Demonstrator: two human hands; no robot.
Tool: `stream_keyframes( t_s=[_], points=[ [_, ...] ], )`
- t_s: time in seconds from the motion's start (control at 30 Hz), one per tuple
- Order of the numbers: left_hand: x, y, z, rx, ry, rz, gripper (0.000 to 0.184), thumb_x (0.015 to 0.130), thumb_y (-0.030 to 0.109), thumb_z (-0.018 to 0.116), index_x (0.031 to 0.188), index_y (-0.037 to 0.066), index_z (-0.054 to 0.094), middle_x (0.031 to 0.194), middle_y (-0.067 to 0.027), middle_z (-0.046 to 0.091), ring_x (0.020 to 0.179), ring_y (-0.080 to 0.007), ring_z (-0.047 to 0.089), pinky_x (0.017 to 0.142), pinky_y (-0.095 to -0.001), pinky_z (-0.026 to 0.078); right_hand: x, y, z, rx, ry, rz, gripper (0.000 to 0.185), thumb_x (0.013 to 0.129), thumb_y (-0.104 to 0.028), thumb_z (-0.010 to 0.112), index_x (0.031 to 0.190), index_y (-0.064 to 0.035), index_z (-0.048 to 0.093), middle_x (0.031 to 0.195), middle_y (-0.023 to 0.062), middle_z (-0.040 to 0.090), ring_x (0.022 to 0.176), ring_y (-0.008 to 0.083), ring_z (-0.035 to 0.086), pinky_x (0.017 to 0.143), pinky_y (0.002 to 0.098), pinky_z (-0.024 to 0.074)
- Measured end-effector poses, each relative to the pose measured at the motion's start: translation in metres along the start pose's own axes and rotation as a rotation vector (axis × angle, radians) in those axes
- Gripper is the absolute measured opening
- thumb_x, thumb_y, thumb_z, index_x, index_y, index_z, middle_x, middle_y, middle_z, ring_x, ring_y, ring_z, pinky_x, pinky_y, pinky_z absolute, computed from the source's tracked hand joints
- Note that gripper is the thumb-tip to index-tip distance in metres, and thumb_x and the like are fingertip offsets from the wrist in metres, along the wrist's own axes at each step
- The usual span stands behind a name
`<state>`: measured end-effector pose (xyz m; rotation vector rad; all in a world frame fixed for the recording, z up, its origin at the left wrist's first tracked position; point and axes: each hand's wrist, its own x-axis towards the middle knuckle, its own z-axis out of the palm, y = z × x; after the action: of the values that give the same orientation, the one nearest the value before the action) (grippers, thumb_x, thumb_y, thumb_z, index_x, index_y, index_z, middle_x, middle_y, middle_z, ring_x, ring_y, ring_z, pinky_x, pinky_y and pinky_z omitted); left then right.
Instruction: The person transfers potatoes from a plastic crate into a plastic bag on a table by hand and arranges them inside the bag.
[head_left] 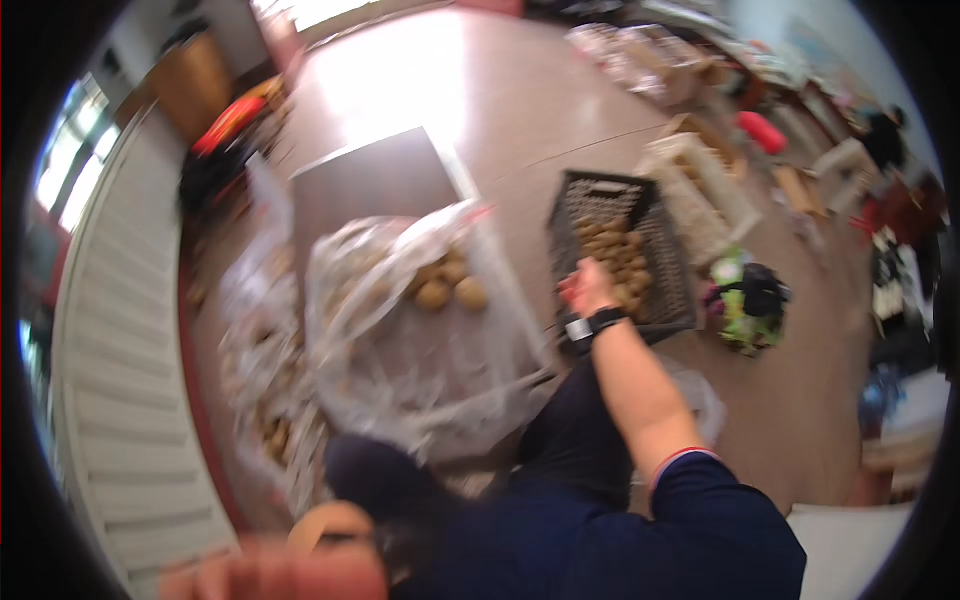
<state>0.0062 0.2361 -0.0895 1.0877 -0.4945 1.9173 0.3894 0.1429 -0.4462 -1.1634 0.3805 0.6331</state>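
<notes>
My right hand (590, 286), with a dark watch on the wrist, is over the near left side of a black crate (676, 255) of small round brown items (612, 250). Its fingers look curled; what they hold, if anything, is hidden. My left hand (275, 575) is a blur at the bottom left edge, beside a round tan thing (332, 522). In front of my legs, clear plastic (400, 385) is spread over a dark flat board or tray, with larger round brown items (433, 294) on it.
A pale crate (700, 215) stands behind the black one, near a green and purple bundle (750, 305). Crumpled plastic bags (260, 340) lie along the left, beside a long white ribbed panel (130, 350). Boxes and wrapped goods (650, 62) are at the back right.
</notes>
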Motion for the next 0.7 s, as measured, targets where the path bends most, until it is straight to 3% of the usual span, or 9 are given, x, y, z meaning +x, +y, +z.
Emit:
stream_keyframes(
  t_s=[0.1,0.13,0.17,0.2,0.23,0.3,0.47,0.57,0.7],
  points=[
    [-0.041,-0.04,-0.026,0.244,0.002,-0.516,0.016,0.088,0.003,0.051,0.101,-0.006,0.056,0.104,-0.0171,0.059,0.096,-0.0288,0.056,0.09,-0.0375,0.045,0.02,0.002,-0.012,-0.052,-0.048,0.052,0.033,0.091,-0.039,0.057,0.095,-0.0072,0.049,0.084,0.0066,0.053,0.07,0.0231,0.06,0.055,0.0354,0.0504],
    [-0.059,-0.062,-0.058,0.422,-0.241,-0.621,0.014,0.09,0.0,0.047,0.098,-0.005,0.058,0.1,-0.0156,0.061,0.096,-0.0258,0.057,0.089,-0.0354,0.045,0.036,0.004,-0.018,-0.06,-0.021,0.125,0.037,0.092,-0.041,0.057,0.1,-0.0064,0.049,0.089,0.0069,0.054,0.072,0.0238,0.06,0.055,0.0357,0.0507],
    [-0.073,-0.074,-0.072,0.56,-0.359,-0.908,0.014,0.092,0.004,0.048,0.094,-0.003,0.061,0.098,-0.0132,0.062,0.094,-0.0202,0.057,0.086,-0.0309,0.045,0.024,0.002,-0.012,-0.071,0.012,0.047,0.049,0.091,-0.042,0.059,0.116,-0.0033,0.043,0.091,0.0082,0.056,0.075,0.0254,0.061,0.057,0.036,0.0511],
    [-0.101,-0.09,-0.092,0.529,-0.441,-0.99,0.015,0.093,0.008,0.05,0.095,0.0,0.062,0.092,-0.0082,0.063,0.087,-0.0154,0.058,0.081,-0.0275,0.045,0.024,0.002,-0.013,-0.094,-0.009,0.023,0.061,0.09,-0.039,0.062,0.13,-0.0032,0.033,0.096,0.0063,0.054,0.077,0.025,0.06,0.058,0.036,0.051],
    [-0.134,-0.101,-0.113,0.53,-0.381,-1.337,0.011,0.088,0.005,0.053,0.092,-0.001,0.062,0.083,-0.0078,0.062,0.074,-0.0158,0.056,0.072,-0.0281,0.046,0.024,0.002,-0.011,-0.095,0.026,0.01,0.057,0.09,-0.04,0.061,0.126,-0.0027,0.038,0.103,0.0088,0.052,0.076,0.0246,0.061,0.054,0.0356,0.0508],
    [-0.19,-0.124,-0.169,0.707,-0.638,-1.422,0.02,0.09,0.013,0.053,0.097,-0.002,0.065,0.091,-0.0098,0.068,0.085,-0.0165,0.062,0.078,-0.0303,0.048,0.02,0.0,-0.01,-0.113,0.016,0.007,0.056,0.09,-0.038,0.061,0.127,-0.0032,0.036,0.101,0.0076,0.052,0.077,0.0234,0.061,0.055,0.0352,0.0505],
    [-0.221,-0.148,-0.256,1.047,-0.73,-1.761,0.036,0.083,0.015,0.052,0.109,-0.007,0.065,0.108,-0.0238,0.066,0.107,-0.0342,0.062,0.093,-0.0387,0.048,0.005,-0.003,0.001,-0.169,0.05,-0.001,0.048,0.091,-0.038,0.06,0.12,-0.0054,0.04,0.097,0.0061,0.053,0.075,0.0225,0.061,0.058,0.0344,0.0498],
    [-0.24,-0.153,-0.293,1.243,-0.845,-1.664,0.039,0.081,0.016,0.054,0.108,-0.01,0.063,0.108,-0.026,0.066,0.108,-0.0366,0.061,0.093,-0.0381,0.047,0.005,-0.003,0.002,-0.17,0.039,-0.001,0.046,0.091,-0.037,0.061,0.117,-0.006,0.041,0.096,0.0056,0.053,0.075,0.0224,0.061,0.058,0.0344,0.0496],
    [-0.229,-0.159,-0.314,1.349,-1.051,-1.879,0.038,0.077,0.02,0.057,0.1,-0.009,0.067,0.104,-0.0319,0.064,0.098,-0.0395,0.065,0.086,-0.0427,0.052,0.01,0.003,0.005,-0.187,0.03,0.005,0.042,0.091,-0.037,0.061,0.114,-0.0064,0.044,0.097,0.0056,0.053,0.076,0.0225,0.061,0.058,0.0345,0.049]
  ],
)
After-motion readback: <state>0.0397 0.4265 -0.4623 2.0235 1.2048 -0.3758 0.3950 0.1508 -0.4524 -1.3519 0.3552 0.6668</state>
